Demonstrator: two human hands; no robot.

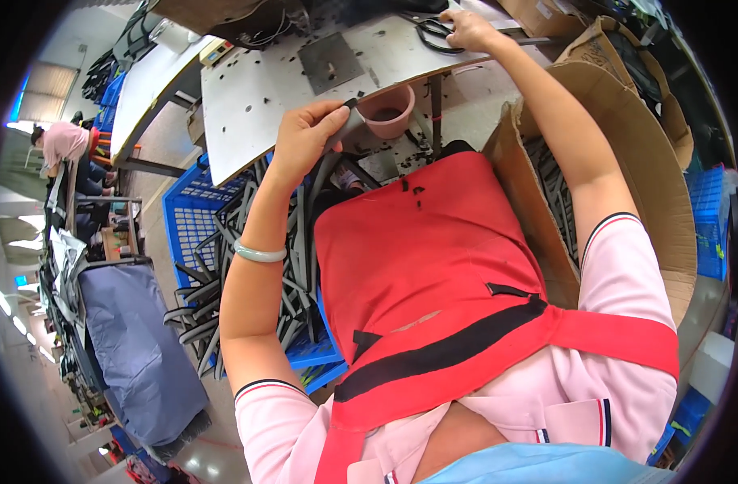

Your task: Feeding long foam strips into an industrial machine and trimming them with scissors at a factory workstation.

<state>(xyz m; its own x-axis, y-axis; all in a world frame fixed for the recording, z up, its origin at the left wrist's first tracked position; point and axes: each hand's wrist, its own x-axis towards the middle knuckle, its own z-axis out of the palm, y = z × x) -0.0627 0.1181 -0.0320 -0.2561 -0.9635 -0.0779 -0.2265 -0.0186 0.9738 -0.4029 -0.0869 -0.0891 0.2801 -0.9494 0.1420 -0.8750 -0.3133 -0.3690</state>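
Note:
My left hand (308, 139) is closed, pinching the end of a grey strip with a black tip (352, 104) just off the near edge of the worktable. The strip hangs down from my fingers toward my lap. At the far right of the tabletop, my right hand (472, 32) has its fingers curled at a pair of black-handled scissors (435, 37). The blades are hard to make out there. Small black scraps (418, 191) lie on the red apron (425, 250) over my lap.
A white worktable (240, 97) carries a dark square plate (330, 64) and scattered black bits. Beneath its edge is a pink bucket (387, 121). Grey strips fill a blue crate (183, 202) on the left and a cardboard box (627, 121) on the right. Another person (66, 143) works far left.

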